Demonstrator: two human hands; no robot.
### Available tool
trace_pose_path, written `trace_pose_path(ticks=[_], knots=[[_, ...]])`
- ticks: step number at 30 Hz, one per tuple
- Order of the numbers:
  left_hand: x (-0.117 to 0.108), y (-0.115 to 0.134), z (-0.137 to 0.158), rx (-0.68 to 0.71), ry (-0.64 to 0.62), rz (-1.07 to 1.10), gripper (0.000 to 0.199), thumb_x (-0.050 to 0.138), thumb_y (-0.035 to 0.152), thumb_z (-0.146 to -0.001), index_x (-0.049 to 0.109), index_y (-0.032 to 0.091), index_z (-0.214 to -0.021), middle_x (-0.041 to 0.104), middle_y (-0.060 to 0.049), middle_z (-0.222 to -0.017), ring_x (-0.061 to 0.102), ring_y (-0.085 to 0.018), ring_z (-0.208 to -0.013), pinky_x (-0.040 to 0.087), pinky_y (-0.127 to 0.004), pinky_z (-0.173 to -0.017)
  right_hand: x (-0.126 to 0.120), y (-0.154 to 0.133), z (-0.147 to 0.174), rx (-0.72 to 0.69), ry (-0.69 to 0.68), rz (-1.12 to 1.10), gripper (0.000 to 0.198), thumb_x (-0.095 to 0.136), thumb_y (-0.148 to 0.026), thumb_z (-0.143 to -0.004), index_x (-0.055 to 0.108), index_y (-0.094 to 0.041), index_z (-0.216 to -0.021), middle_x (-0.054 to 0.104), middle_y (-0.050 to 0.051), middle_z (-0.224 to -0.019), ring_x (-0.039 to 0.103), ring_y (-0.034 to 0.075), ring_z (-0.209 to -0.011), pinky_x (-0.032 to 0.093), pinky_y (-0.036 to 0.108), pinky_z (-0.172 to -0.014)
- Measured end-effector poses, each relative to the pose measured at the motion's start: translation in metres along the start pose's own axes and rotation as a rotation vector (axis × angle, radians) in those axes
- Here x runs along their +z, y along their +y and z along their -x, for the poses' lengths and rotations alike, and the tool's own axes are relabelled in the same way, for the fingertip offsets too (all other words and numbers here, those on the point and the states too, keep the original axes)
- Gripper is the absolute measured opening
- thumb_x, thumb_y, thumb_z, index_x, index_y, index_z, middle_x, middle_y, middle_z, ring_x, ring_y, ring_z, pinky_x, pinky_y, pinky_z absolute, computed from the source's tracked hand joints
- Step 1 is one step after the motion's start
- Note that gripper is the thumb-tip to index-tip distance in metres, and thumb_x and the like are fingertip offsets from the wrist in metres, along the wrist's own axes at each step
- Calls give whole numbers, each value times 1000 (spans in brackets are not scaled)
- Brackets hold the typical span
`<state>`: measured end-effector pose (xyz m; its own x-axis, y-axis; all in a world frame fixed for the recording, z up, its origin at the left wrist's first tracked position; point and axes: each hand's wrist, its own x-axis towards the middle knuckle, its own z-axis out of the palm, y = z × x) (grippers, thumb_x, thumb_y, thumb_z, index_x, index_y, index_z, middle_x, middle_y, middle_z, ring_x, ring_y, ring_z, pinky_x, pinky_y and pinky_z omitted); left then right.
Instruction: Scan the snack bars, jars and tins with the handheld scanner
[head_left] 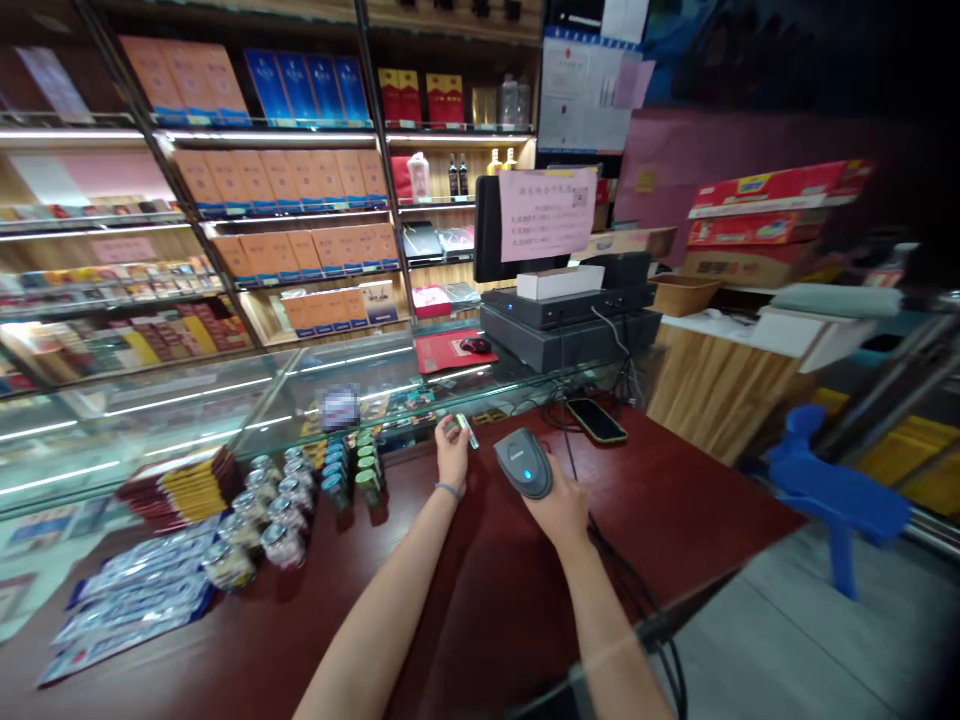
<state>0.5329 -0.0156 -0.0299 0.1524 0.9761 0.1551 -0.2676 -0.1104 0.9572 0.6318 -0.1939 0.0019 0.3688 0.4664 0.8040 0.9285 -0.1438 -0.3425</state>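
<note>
Head camera: A slim green-and-white item (468, 431) was held in the left hand (451, 462) above the dark-red counter (675, 500), its long axis slanted, just left of the barcode scanner (523, 466) grasped in the right hand (566, 508), scanner nose angled leftward.

The scanner (520, 460) is grey, the counter (675, 490) reddish-brown, the stool (847, 490) blue.

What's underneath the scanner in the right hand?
Around the scanner, held in the right hand, the dark red tabletop shows. The patch directly beneath its head is covered, so I can't tell whether anything lies there.
</note>
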Motion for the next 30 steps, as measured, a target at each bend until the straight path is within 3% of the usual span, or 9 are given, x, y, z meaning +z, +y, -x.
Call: trace_pose_path(ticks=[3, 5, 10, 16, 19, 23, 30], knots=[[-32, 29, 21, -94, -122, 177, 60, 70, 37, -79, 45, 26, -132, 61, -6, -107, 63, -13, -86, 51, -25, -73, 2, -6, 4, -35, -19, -15, 25, 59, -31, -77, 63, -20, -99, 70, 5, -65, 67, 23, -59, 45, 28, -55], [-57, 51, 33, -110, -178, 261, 62, 72, 33, -78, 46, 28, -134, 62, -5, -109, 64, -13, -88, 52, -25, -75, 5, -11, 6, -76, -43, -38, 28, 59, -33, -76, 62, -19, -100, 70, 5, -66, 67, 23, -59, 45, 28, -54], [-128, 95, 59, -109, -209, 222, 57, 71, 33, -80, 50, 29, -132, 62, -5, -115, 65, -15, -96, 54, -30, -81, 11, -25, 15, -185, -150, -125, 30, 57, -32, -76, 62, -19, -103, 69, 3, -64, 67, 22, -56, 44, 27, -53], [-201, 107, 83, -96, -157, 171, 59, 74, 34, -78, 51, 29, -132, 62, -7, -121, 66, -20, -104, 55, -31, -80, 17, -52, 29, -381, -277, -258, 39, 57, -31, -75, 57, -17, -112, 71, 3, -71, 68, 21, -60, 45, 27, -56], [-219, 100, 90, -80, -88, 176, 59, 74, 34, -78, 51, 29, -132, 63, -7, -122, 65, -20, -104, 54, -31, -81, 16, -69, 35, -524, -363, -325, 40, 54, -29, -76, 54, -16, -113, 71, 3, -73, 68, 19, -61, 46, 27, -58], [-227, 93, 96, -91, -67, 168, 58, 75, 34, -77, 53, 28, -130, 63, -7, -120, 65, -19, -104, 53, -29, -79, 11, -86, 41, -684, -427, -363, 42, 50, -23, -73, 53, -15, -114, 73, 5, -82, 68, 17, -64, 45, 26, -60], [-227, 84, 90, -105, -37, 176, 57, 76, 31, -75, 53, 27, -127, 65, -7, -111, 66, -20, -98, 52, -26, -69, 12, -89, 43, -776, -472, -392, 33, 51, -21, -71, 58, -15, -102, 72, 6, -80, 67, 18, -67, 43, 28, -61]])
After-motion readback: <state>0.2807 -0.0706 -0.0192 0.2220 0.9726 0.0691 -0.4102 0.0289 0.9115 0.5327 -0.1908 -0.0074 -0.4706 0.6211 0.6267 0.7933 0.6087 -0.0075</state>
